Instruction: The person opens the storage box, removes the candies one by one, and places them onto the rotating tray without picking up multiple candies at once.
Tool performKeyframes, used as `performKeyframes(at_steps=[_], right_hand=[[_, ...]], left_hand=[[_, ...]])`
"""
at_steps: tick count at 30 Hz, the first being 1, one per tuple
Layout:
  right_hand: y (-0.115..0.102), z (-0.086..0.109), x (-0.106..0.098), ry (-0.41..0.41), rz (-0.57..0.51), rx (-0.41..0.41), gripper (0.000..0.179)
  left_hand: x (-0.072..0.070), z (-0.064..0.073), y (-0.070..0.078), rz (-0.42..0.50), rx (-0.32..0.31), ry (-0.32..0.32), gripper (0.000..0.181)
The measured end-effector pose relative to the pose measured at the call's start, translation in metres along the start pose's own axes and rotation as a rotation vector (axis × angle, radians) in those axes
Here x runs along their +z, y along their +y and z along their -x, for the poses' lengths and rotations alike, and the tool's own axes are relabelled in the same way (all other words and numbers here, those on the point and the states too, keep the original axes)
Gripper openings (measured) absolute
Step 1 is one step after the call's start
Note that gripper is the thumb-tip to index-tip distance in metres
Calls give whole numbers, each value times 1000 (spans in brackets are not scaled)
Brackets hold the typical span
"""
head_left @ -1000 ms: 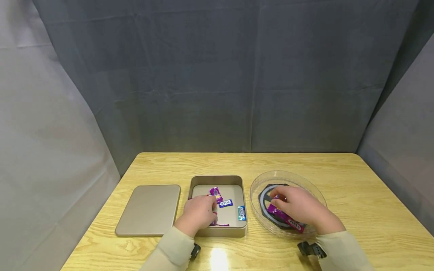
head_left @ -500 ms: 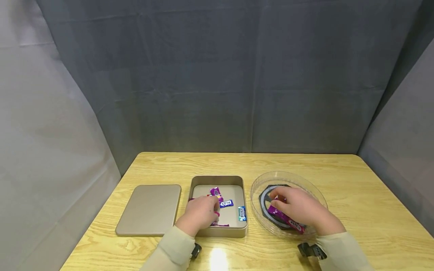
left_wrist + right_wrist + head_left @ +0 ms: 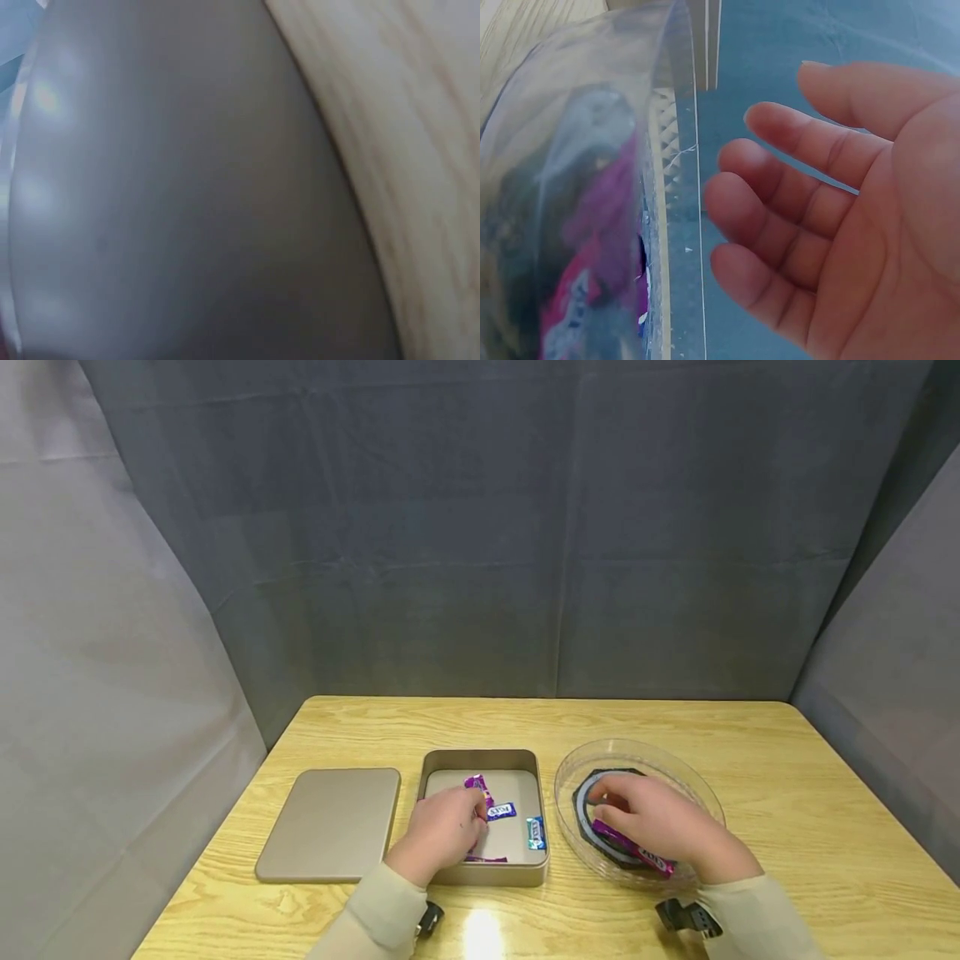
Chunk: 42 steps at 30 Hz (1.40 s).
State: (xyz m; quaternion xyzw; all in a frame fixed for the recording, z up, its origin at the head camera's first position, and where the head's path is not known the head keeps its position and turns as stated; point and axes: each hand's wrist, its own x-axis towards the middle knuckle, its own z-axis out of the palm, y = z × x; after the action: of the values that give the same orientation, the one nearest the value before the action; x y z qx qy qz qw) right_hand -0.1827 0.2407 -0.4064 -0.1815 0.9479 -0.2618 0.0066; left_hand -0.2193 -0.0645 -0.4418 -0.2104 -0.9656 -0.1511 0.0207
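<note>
My left hand [image 3: 444, 828] reaches into an open metal tin [image 3: 491, 875] with its fingers curled downward; I cannot tell whether they hold anything. Around its fingertips lie small candies in wrappers: a purple one [image 3: 477, 786], a blue one [image 3: 501, 811] and a teal-and-blue one [image 3: 536, 832] by the right wall. A thin purple edge of another wrapper [image 3: 487, 860] shows at the front. My right hand [image 3: 656, 818] hovers over a clear round dish [image 3: 686, 777], fingers loosely bent and nothing between them in the right wrist view. Under it lies a long purple wrapper [image 3: 633, 847].
Left of the tin, its flat square lid [image 3: 333, 827] lies on the wooden table [image 3: 420, 722]. A dark octagon with a pale ring [image 3: 587, 810] shows at the dish's bottom. Grey cloth [image 3: 525, 568] hangs behind the table. The tin's outer wall [image 3: 195, 187] fills the left wrist view.
The pink bit at my left fingertips has gone from sight, as those fingers shift slightly right. My right fingers have moved a little left, and less of the purple wrapper shows beneath them.
</note>
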Motion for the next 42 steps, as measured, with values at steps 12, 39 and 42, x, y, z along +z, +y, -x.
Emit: performKeyframes(at_steps=[12, 39, 42], right_hand=[[-16, 3, -2, 3, -29, -112, 14], [-62, 2, 27, 28, -74, -195, 14], [-62, 1, 30, 32, -54, -209, 15]], left_hand=[[-22, 8, 15, 275, 68, 117, 13], [-23, 20, 47, 385, 241, 69, 10], [-23, 20, 49, 382, 251, 61, 10]])
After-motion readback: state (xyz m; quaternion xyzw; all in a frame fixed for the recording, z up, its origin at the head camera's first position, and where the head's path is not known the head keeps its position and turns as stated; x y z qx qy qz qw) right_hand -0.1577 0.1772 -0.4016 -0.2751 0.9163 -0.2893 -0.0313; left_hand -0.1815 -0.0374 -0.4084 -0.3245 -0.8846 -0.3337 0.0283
